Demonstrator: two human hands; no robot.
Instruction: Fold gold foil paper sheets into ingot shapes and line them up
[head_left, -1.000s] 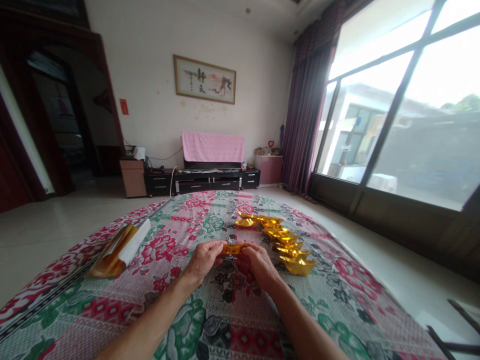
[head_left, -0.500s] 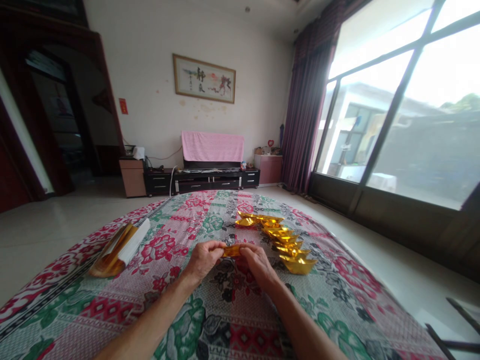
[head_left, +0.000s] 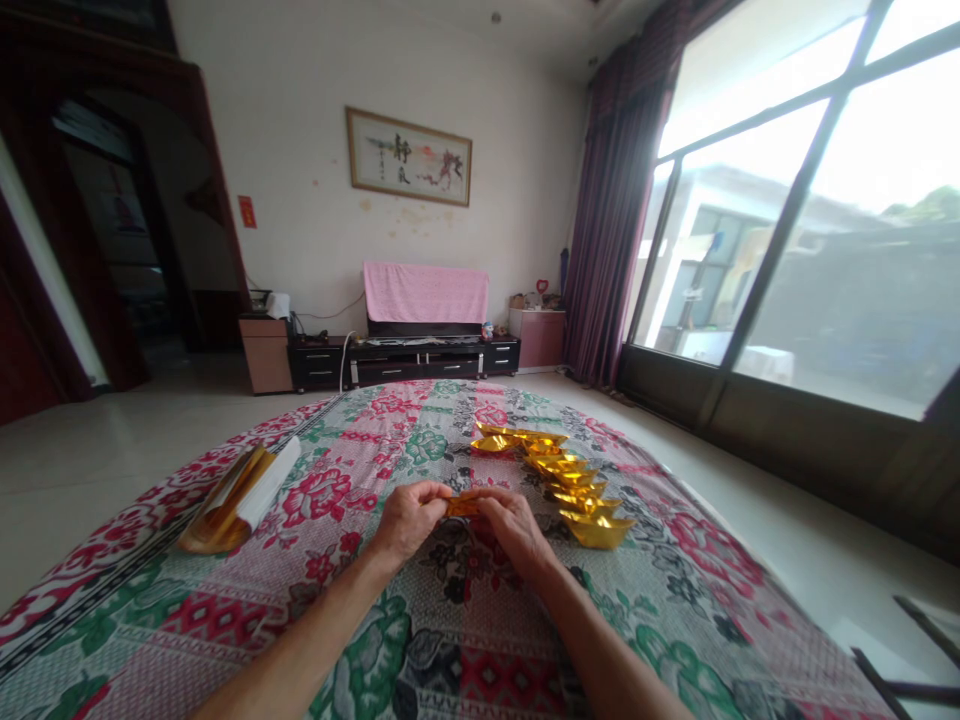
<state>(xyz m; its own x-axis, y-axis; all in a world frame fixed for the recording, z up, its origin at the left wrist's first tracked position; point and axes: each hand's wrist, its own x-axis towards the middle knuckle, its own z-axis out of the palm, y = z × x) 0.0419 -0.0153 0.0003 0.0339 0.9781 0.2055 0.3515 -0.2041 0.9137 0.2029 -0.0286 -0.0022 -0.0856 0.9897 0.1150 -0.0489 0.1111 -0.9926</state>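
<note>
We see a gold strip (head_left: 463, 504) pinched between left grip (head_left: 409, 517) and right grip (head_left: 516, 520), over a flower-clothed table (head_left: 450, 640); at right, a window (head_left: 862, 290).

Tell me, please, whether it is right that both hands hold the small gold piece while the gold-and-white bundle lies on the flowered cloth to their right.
Not quite: the gold-and-white bundle lies to their left, as the head view shows. The left hand and right hand do hold the small gold piece, and the bundle is on the flowered cloth.
</note>
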